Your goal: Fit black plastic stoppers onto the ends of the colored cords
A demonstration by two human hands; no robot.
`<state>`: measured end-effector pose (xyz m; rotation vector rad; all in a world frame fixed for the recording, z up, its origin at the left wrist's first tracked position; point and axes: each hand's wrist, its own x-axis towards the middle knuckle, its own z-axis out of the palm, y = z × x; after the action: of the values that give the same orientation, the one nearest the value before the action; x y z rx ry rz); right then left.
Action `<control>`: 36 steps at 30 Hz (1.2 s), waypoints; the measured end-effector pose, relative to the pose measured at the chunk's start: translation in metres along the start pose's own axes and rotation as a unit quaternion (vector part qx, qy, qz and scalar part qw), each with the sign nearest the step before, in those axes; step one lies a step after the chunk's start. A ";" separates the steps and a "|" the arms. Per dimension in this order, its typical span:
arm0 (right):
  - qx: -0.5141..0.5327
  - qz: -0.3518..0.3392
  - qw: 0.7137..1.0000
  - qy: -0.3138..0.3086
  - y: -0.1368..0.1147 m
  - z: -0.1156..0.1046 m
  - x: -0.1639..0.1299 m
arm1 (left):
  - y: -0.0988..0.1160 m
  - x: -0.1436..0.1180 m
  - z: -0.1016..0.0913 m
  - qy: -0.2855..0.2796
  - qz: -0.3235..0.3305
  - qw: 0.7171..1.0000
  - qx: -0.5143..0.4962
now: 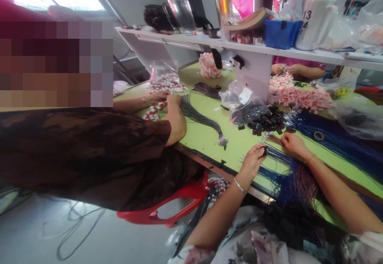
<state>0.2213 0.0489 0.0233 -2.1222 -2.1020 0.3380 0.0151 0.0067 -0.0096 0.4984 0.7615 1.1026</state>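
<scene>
My left hand (pixel 253 160) pinches a small black connector housing (pixel 265 151) at the table's front edge. My right hand (pixel 295 144) is closed at the brown wires (pixel 273 138), fingertips together on them; exactly how many strands it grips is hidden. Between and below my hands lie blue wires (pixel 277 156) with silvery tips, their tails hanging toward my lap. Just beyond is a heap of loose black housings (pixel 269 121), spilling from a clear plastic bag (pixel 243 100).
To the left, a co-worker's hands (pixel 172 98) work over grey wires (pixel 203 118) and red-white pieces. A red stool (pixel 167 204) stands below. Pink-white connectors (pixel 308 96) and a tape roll (pixel 318 135) lie farther right. A shelf (pixel 197 38) crosses behind; another person sits beyond it.
</scene>
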 end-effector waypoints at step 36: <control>-0.085 -0.055 0.995 -0.011 0.009 -0.008 -0.001 | 0.003 -0.004 -0.001 -0.001 -0.008 1.000 -0.012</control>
<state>0.2322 0.0481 0.0285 -2.0863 -2.3250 0.1769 0.0114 0.0044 -0.0068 0.4724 0.7494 1.0956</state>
